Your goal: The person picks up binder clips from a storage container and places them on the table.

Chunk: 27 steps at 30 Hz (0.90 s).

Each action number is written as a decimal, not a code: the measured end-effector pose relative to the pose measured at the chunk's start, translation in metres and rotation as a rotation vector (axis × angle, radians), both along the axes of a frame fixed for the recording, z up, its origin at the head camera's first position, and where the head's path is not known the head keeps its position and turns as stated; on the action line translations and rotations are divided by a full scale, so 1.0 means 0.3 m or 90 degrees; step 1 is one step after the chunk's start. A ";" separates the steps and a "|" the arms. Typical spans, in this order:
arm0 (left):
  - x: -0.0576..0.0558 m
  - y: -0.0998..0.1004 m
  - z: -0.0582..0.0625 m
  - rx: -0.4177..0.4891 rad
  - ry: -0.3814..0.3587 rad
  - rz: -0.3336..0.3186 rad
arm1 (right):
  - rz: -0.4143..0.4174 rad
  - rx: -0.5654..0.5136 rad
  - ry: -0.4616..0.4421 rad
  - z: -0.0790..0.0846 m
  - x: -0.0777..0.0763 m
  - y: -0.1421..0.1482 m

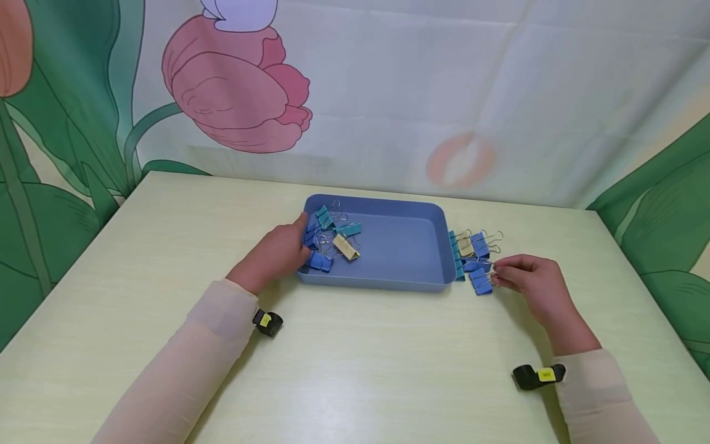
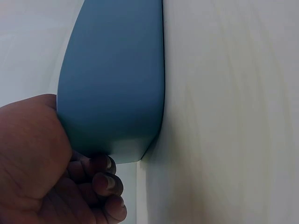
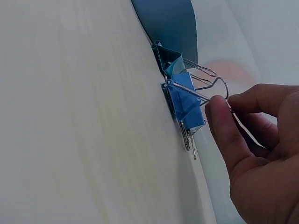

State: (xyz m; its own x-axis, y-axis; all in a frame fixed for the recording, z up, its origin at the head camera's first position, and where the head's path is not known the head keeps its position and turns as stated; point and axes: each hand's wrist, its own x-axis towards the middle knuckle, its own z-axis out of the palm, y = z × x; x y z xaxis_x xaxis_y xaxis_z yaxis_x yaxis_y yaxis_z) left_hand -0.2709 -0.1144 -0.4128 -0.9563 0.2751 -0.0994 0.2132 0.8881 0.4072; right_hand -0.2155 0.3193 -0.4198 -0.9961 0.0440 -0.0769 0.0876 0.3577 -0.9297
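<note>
My left hand (image 1: pixel 275 254) grips the left end of a blue rectangular tray (image 1: pixel 402 243), its thumb at the rim. In the left wrist view the fingers (image 2: pixel 103 183) curl by the tray's outer wall (image 2: pixel 114 70). At the tray's right side, my right hand (image 1: pixel 534 283) pinches the wire handle of a blue binder clip (image 3: pixel 187 100) between thumb and forefinger. Beside that clip lie more binder clips: a teal one (image 1: pixel 456 254), a yellow one (image 1: pixel 465 247) and other blue ones (image 1: pixel 479 245). How many overlap there I cannot tell.
Several binder clips sit in the tray's left part, among them a teal one (image 1: pixel 348 229), a yellow one (image 1: pixel 346 246) and a blue one (image 1: pixel 320 262). The tray stands on a pale table (image 1: pixel 355 357), near its back edge. A flower-printed cloth (image 1: pixel 377 92) hangs behind.
</note>
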 end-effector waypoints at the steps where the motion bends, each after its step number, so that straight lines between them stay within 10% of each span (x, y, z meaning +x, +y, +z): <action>1: -0.001 -0.001 -0.001 0.000 -0.001 0.001 | 0.002 0.000 0.002 0.000 0.000 -0.001; 14: 0.000 -0.001 -0.001 0.002 -0.009 0.002 | -0.061 0.124 0.036 0.044 0.017 0.016; 27: 0.004 -0.001 0.004 0.001 -0.007 0.004 | -0.059 0.091 0.086 0.082 0.009 -0.029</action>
State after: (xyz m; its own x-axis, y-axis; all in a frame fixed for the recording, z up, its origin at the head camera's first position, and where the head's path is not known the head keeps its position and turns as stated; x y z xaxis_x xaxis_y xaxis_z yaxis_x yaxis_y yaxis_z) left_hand -0.2697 -0.1146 -0.4114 -0.9568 0.2690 -0.1099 0.2028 0.8889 0.4107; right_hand -0.2129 0.3106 -0.3953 -0.9880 0.1375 0.0708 0.0045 0.4832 -0.8755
